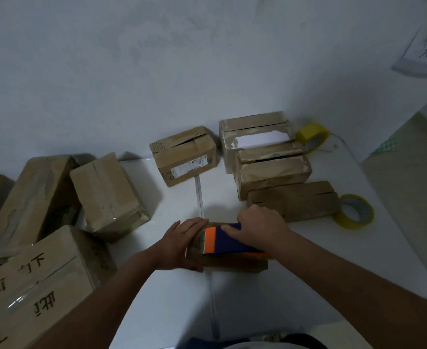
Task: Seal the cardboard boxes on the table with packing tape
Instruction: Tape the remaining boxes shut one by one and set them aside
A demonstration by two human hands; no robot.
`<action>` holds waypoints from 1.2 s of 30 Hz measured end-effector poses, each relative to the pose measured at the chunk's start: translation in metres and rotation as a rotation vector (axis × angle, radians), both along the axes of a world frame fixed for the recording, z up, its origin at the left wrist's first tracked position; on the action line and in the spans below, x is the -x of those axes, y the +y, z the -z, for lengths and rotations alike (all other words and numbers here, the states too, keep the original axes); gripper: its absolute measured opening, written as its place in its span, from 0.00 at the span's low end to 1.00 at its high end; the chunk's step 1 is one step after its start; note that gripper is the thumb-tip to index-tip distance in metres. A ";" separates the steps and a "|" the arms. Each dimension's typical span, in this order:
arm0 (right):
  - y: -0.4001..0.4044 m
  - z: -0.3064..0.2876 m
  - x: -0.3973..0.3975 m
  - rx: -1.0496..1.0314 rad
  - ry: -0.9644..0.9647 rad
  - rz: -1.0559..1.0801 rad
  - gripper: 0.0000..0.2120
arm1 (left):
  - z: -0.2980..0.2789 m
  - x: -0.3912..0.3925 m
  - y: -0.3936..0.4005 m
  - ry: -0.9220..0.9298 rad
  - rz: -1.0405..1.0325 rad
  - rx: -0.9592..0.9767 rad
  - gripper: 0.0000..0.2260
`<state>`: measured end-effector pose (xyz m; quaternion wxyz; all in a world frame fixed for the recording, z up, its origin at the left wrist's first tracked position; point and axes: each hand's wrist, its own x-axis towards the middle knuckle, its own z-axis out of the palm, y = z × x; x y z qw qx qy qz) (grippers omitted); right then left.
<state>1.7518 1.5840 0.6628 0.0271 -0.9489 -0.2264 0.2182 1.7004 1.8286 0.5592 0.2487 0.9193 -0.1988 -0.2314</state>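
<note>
A small flat cardboard box (232,263) lies on the white table (172,298) in front of me. My left hand (182,244) holds its left end, fingers over the top and thumb underneath. My right hand (260,225) grips a blue and orange tape dispenser (228,241) that lies along the box's top, its orange toothed end pointing left toward my left hand. Two yellow tape rolls sit at the right: one near (355,210), one far (312,137).
Further back stand several cardboard boxes: one with a label (184,154), an open one with white paper inside (255,137), two more (272,170) (295,204). Larger boxes (109,192) (31,288) crowd the left. A wall rises behind the table.
</note>
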 end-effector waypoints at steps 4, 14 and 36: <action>-0.046 -0.005 -0.011 0.026 -0.004 0.053 0.27 | -0.002 0.000 0.000 0.035 -0.014 -0.023 0.50; -0.108 0.027 -0.003 0.012 -0.054 0.075 0.31 | -0.005 -0.002 -0.005 0.073 -0.023 -0.066 0.50; -0.060 0.048 0.022 -0.128 -0.004 0.170 0.25 | 0.009 0.006 -0.039 -0.115 -0.403 -0.443 0.42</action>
